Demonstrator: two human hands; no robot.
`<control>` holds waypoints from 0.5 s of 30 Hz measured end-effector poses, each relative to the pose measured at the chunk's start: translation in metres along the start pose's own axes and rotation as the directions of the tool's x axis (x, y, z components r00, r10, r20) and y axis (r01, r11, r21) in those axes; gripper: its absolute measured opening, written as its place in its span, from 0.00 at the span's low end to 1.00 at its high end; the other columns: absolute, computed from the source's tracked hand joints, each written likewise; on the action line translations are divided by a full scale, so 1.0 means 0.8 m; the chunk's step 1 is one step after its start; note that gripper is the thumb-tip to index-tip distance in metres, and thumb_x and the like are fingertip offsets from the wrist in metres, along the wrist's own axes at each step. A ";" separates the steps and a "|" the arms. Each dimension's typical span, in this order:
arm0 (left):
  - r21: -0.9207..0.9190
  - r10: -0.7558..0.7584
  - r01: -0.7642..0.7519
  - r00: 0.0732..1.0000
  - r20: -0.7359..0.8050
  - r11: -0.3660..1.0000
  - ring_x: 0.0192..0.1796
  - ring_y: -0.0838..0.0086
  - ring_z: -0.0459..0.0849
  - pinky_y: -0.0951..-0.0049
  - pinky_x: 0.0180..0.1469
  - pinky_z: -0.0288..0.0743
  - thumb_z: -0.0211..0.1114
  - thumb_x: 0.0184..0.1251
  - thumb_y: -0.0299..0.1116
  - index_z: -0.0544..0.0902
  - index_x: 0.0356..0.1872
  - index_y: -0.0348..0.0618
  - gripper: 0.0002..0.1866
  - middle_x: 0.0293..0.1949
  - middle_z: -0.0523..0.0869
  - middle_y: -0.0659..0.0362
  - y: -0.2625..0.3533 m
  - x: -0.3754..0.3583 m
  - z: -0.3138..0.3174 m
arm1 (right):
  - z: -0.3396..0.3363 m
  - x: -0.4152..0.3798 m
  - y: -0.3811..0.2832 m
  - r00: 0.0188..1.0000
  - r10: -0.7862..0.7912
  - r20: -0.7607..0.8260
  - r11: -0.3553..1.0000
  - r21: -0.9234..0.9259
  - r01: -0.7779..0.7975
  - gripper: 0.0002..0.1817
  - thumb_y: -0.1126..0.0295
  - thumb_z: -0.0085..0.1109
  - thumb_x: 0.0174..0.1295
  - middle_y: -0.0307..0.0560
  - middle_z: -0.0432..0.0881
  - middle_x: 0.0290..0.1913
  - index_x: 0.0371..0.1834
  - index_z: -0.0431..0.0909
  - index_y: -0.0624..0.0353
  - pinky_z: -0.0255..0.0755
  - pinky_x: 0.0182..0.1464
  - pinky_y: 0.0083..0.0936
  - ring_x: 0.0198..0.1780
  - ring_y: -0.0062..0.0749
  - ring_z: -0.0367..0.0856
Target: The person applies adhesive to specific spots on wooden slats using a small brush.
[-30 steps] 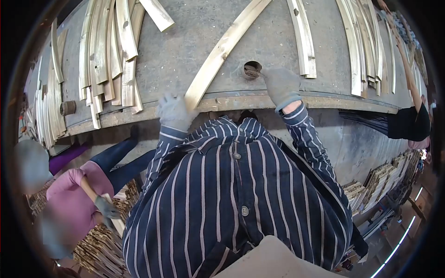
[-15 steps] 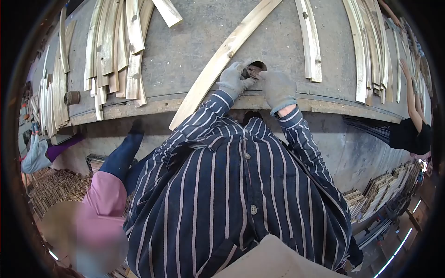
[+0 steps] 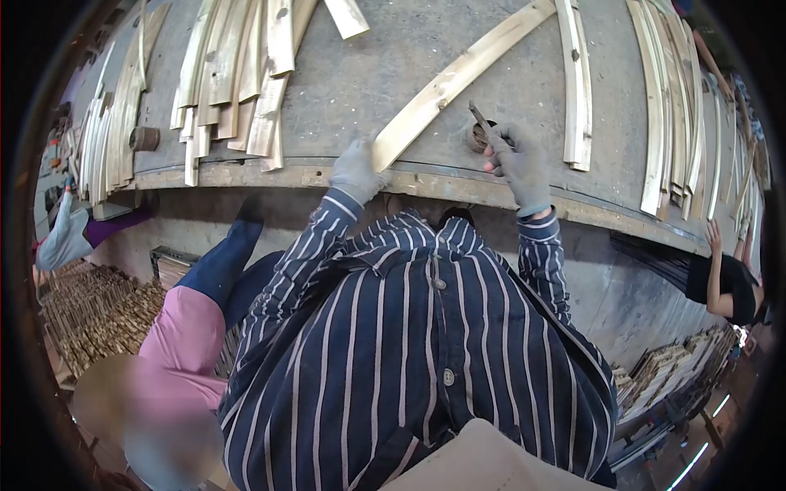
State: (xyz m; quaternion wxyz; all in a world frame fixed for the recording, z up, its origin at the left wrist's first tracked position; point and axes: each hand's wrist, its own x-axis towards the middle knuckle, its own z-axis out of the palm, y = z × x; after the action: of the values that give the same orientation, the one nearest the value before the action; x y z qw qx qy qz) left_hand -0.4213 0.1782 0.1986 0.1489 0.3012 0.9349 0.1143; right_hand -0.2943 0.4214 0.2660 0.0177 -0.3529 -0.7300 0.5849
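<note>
Gripping the near end of the wooden strip (image 3: 454,82) at the desk (image 3: 393,49) edge, centre frame, my left hand (image 3: 357,170) has its fingers closed around it. My right hand (image 3: 519,164) pinches a thin tool (image 3: 480,119) over the round hole (image 3: 478,136). Judged step: positioning; next needs steady alignment.

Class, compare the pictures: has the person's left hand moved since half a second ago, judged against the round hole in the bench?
Yes. The left hand has left the round hole and gone leftward to the near end of the curved wooden strip.
</note>
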 end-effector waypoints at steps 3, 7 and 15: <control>-0.508 -0.001 0.146 0.961 0.275 0.849 0.58 0.56 0.78 0.63 0.60 0.70 0.71 0.50 0.40 0.67 0.66 0.35 0.41 0.57 0.79 0.47 -0.021 -0.034 -0.052 | 0.034 0.005 0.004 0.985 -0.169 0.011 0.985 0.020 0.169 0.09 0.73 0.54 0.67 0.38 0.81 0.30 0.47 0.80 0.58 0.71 0.27 0.14 0.25 0.17 0.78; -0.913 0.141 0.349 0.913 0.382 0.213 0.26 0.89 0.70 0.88 0.27 0.65 0.66 0.63 0.36 0.62 0.70 0.36 0.36 0.30 0.74 0.68 -0.023 -0.092 -0.082 | 0.085 0.005 0.003 0.796 -0.604 -0.045 0.790 -0.168 0.590 0.12 0.77 0.57 0.63 0.40 0.81 0.33 0.50 0.81 0.58 0.72 0.32 0.15 0.32 0.22 0.80; -0.907 0.124 0.388 0.904 0.409 0.166 0.21 0.88 0.69 0.87 0.22 0.64 0.66 0.64 0.37 0.59 0.72 0.37 0.38 0.26 0.73 0.67 -0.019 -0.112 -0.092 | 0.126 -0.002 0.015 0.641 -0.766 -0.047 0.590 -0.447 0.673 0.15 0.78 0.62 0.55 0.44 0.82 0.35 0.46 0.84 0.53 0.74 0.36 0.26 0.36 0.37 0.82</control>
State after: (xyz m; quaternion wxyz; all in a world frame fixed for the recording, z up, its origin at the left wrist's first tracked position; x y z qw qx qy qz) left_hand -0.3856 0.1033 0.2808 0.4997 0.0660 0.6129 0.6085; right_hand -0.3312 0.3362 0.2247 0.2696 -0.0872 -0.9030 0.3230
